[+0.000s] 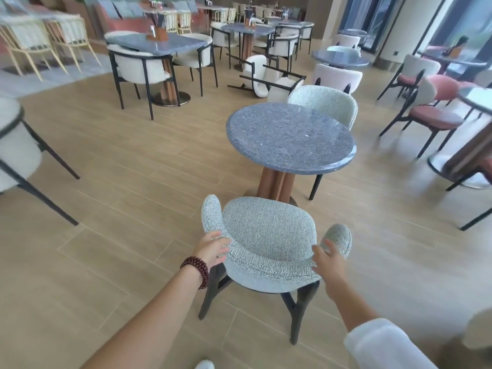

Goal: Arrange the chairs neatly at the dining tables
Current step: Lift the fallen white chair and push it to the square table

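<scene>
A speckled grey chair (269,233) with dark legs stands just in front of me, its seat facing a round blue-grey table (290,137) on a brown pedestal. My left hand (214,247), with a dark red bead bracelet at the wrist, grips the left end of the curved backrest. My right hand (328,259) rests at the right end of the backrest with fingers spread, touching the fabric. A second matching grey chair (326,103) is tucked in at the table's far side.
A white chair (266,77) lies tipped over on the floor behind the round table. A rectangular table with white armchairs (143,66) stands at the back left. Pink-seated chairs (431,113) and another table are at the right. A white armchair (16,145) is at the left edge.
</scene>
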The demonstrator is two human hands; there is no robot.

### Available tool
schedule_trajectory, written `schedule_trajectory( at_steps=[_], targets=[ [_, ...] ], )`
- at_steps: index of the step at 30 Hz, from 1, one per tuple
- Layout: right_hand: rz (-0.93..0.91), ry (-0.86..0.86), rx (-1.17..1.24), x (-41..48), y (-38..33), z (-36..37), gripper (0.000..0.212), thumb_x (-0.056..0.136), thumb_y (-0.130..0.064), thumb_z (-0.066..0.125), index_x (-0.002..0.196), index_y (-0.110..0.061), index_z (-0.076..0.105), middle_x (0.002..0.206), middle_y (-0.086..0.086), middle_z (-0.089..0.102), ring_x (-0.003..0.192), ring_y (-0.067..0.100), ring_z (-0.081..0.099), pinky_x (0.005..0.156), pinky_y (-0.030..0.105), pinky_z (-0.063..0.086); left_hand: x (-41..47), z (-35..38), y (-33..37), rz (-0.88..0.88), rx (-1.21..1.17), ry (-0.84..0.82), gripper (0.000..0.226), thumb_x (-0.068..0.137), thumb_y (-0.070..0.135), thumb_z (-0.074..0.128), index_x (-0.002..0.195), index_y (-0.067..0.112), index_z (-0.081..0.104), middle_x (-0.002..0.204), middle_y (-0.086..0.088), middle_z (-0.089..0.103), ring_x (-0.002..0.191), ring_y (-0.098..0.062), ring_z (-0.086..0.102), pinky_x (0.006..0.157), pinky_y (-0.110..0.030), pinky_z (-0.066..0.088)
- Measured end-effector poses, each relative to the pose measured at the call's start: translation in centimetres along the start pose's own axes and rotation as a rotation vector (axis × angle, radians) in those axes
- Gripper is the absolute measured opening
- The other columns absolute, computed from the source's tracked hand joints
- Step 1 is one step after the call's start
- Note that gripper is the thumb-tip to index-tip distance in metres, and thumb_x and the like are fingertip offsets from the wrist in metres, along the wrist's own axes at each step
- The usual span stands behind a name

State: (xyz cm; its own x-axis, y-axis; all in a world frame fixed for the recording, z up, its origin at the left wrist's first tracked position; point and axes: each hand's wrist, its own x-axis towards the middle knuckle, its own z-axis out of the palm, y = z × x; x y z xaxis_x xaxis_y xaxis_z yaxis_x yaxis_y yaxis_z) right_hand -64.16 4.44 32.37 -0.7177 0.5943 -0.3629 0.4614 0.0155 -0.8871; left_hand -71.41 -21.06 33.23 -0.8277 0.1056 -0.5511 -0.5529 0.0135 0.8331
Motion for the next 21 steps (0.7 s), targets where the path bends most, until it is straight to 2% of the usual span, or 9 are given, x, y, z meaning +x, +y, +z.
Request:
schedule_trajectory(
  at_steps=[4, 8, 14, 21],
  targets=[
    [0.021, -0.143, 0.195, -4.0, -1.6, 2.0, 0.034, 0.099, -0.019, 0.051, 0.132, -0.018, 0.051, 0.105, 0.008, 0.068, 0.094, 0.026, 0.065, 0.079, 0.037, 0.053, -4.0, -2.8, 0.8, 0.083, -0.161, -0.048, 0.036, 0.09, 0.007, 0.059, 0.125, 0.01, 0.05, 0.116, -0.015, 0.064, 0.104, -0.027, 0.064, 0.084, -0.036, 0.053],
    [-0.036, -0.251, 0.218, -7.7, -3.4, 4.9, 0.026, 0.1, -0.024, 0.048, 0.125, -0.021, 0.057, 0.107, 0.005, 0.071, 0.096, 0.022, 0.07, 0.074, 0.032, 0.053, -5.9, -6.4, 1.6, 0.16, -0.19, -0.05, 0.026, 0.093, 0.012, 0.055, 0.119, 0.014, 0.053, 0.112, -0.01, 0.067, 0.101, -0.025, 0.065, 0.089, -0.039, 0.051],
    [-0.083, -0.342, 0.208, -11.6, -6.1, 11.5, 0.024, 0.099, -0.026, 0.05, 0.118, -0.02, 0.063, 0.107, 0.005, 0.073, 0.098, 0.021, 0.07, 0.088, 0.037, 0.054, -6.2, -13.7, 3.7, 0.228, -0.131, -0.052, 0.023, 0.095, 0.013, 0.053, 0.118, 0.015, 0.057, 0.108, -0.009, 0.07, 0.101, -0.024, 0.067, 0.087, -0.037, 0.052],
    [-0.083, -0.324, 0.273, -15.4, -8.7, 21.1, 0.022, 0.098, -0.024, 0.051, 0.113, -0.016, 0.065, 0.106, 0.009, 0.073, 0.098, 0.023, 0.07, 0.09, 0.038, 0.052, -5.1, -23.7, 7.2, 0.275, -0.096, -0.105, 0.018, 0.095, 0.014, 0.052, 0.109, 0.019, 0.061, 0.105, -0.009, 0.072, 0.1, -0.025, 0.068, 0.088, -0.038, 0.052]
  ],
)
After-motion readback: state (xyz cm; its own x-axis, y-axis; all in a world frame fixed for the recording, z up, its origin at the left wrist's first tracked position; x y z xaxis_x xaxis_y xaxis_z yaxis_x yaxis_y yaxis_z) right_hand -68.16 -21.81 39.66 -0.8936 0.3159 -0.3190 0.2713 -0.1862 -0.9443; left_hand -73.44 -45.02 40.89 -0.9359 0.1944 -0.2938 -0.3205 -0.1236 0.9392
